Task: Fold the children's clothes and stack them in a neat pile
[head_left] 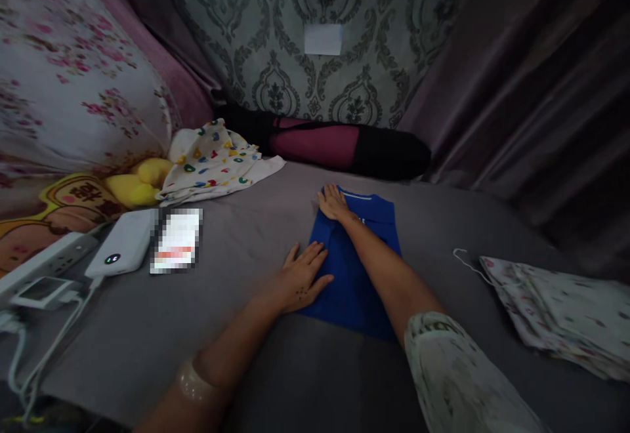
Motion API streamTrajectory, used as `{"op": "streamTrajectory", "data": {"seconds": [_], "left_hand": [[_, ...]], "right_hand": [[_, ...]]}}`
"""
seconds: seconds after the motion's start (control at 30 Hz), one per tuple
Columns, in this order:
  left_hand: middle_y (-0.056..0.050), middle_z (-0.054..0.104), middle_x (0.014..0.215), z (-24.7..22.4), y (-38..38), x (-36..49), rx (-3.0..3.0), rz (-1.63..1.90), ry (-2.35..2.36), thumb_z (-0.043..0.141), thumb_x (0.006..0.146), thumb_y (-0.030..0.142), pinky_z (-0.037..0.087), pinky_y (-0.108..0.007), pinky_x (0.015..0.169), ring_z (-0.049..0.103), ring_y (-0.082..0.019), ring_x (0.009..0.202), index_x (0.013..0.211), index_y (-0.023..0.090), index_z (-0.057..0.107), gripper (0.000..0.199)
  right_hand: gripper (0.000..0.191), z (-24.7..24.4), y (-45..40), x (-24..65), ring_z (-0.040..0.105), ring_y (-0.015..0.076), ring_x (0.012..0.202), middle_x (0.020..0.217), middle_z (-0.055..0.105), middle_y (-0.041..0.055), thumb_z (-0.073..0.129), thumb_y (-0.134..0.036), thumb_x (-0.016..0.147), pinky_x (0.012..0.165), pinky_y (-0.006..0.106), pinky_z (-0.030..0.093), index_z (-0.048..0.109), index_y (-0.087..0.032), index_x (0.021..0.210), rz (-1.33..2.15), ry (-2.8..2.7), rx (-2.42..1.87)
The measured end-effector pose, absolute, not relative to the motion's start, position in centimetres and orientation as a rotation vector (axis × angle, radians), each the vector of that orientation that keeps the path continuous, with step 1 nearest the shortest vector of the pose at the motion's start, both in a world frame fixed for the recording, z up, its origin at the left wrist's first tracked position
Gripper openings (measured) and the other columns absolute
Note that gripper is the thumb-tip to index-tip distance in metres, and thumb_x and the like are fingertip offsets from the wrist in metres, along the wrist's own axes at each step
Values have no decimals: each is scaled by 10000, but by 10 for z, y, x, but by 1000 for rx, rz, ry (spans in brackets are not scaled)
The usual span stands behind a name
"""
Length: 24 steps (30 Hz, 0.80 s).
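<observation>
A blue shirt (352,288) lies on the grey bed sheet (236,243), its sides folded in so that it forms a long flat shape, with the neckline at the far end. My left hand (302,279) rests on the shirt's left edge, fingers spread and palm down. Farther up, my right hand (333,203) presses flat on the shirt's upper left corner beside the collar, the forearm crossing over the cloth. Neither hand grips anything. Part of the shirt is hidden under my right forearm.
On the right lies a stack of folded printed cloth (566,315). To the left are a phone (177,241), a white power bank (123,246), a power strip (49,259) with cables, and a yellow plush toy (140,180). A patterned garment (216,164) and a long black-and-maroon bag (319,144) lie behind.
</observation>
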State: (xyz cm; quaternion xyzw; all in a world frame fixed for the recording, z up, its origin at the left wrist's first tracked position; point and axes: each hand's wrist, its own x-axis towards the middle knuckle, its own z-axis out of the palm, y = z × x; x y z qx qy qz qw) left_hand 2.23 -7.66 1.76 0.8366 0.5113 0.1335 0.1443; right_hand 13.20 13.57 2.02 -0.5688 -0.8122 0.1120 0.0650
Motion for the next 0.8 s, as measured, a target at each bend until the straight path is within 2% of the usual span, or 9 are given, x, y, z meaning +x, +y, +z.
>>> {"op": "streamTrajectory", "data": {"seconds": [0.23,0.57,0.8], "left_hand": [[-160,339,1540,22,-78,24,2400,410,1490,243,983,568,156,-537,1185,279,-263,1444,1453,160,386,639],[-191,344,1529,23,-77,22,2407,383,1468,290,974,559,152,-545,1182,273,-271,1446,1448,124,385,650],[-205,363,1518,25,-78,22,2400,405,1528,313,966,565,168,-544,1178,303,-287,1431,1435,99,393,665]], "right_hand": [[664,20,103,147,75,251,1484,1605,146,151,170,-421,1003,1193,393,56,198,-8,1522,285,-2465,-1728],[659,4,91,143,145,256,1472,1591,203,156,206,-418,995,1188,386,97,244,-6,1509,225,-2443,-1719],[642,16,79,145,108,255,1480,1596,182,154,188,-392,999,1191,433,40,232,-10,1513,253,-2465,-1703]]}}
